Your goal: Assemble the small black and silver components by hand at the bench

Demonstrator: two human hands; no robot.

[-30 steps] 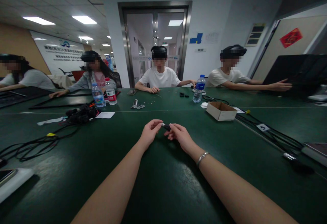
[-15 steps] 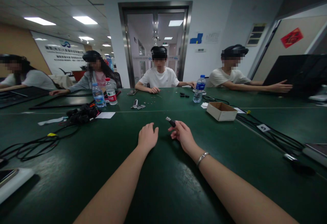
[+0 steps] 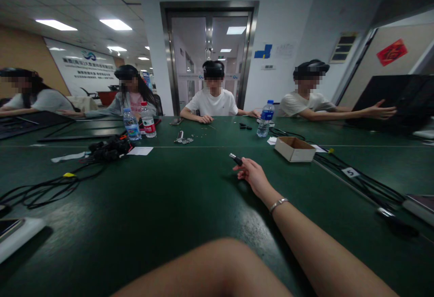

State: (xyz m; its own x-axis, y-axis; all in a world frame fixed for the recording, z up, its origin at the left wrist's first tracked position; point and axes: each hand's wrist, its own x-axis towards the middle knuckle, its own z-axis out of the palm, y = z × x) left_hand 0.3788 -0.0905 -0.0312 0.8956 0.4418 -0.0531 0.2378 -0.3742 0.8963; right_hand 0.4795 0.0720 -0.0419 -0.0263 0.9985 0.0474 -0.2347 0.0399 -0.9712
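Note:
My right hand (image 3: 252, 175) is closed around a small black object with a silver metal tip (image 3: 236, 159), which points up and to the left. It is held just above the green table (image 3: 152, 206), and a silver bracelet (image 3: 278, 204) circles my right wrist. At the bottom edge, my left arm bends close to the camera; the back of my left hand (image 3: 259, 272) shows in part, and its fingers are out of sight.
An open cardboard box (image 3: 294, 149) stands at the right beside black cables (image 3: 369, 184). Bottles (image 3: 265, 118) stand farther back. Black cabling (image 3: 110, 148) and a white paper (image 3: 140, 151) lie left. Several people sit across the table; one holds a large black panel (image 3: 389, 102).
My left hand has pulled back from the middle of the table to the bottom edge, bending at the wrist. My right hand has shifted slightly right, still holding the black object.

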